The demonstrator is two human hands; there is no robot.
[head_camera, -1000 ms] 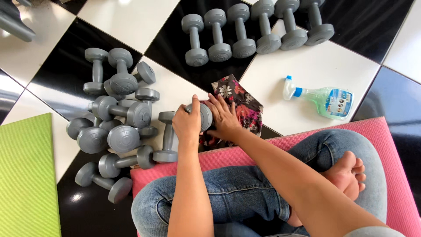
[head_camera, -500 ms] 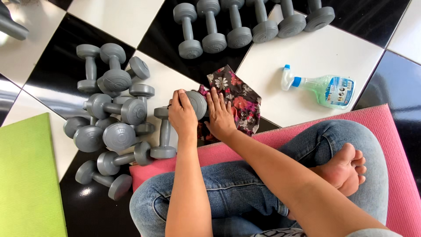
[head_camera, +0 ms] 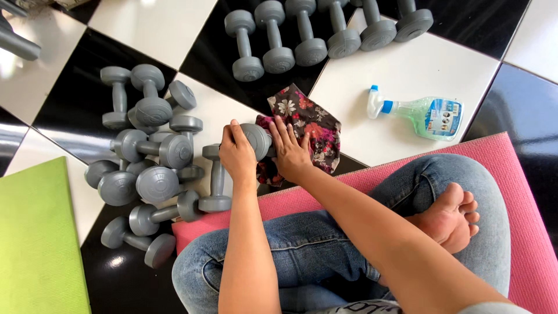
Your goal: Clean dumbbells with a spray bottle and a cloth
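Note:
My left hand grips a grey dumbbell standing on end, its round head facing up. My right hand presses a dark floral cloth against the side of that dumbbell. The cloth spreads out on the floor to the right of the hands. Both hands work just beyond the front edge of the pink mat where I sit cross-legged in jeans.
A pile of several grey dumbbells lies to the left. A row of several more dumbbells stands at the top. A spray bottle with green liquid lies on a white tile at right. A green mat is at lower left.
The view has shifted slightly. My hands stay on the dumbbell, and the right hand with the cloth has moved a little along its side.

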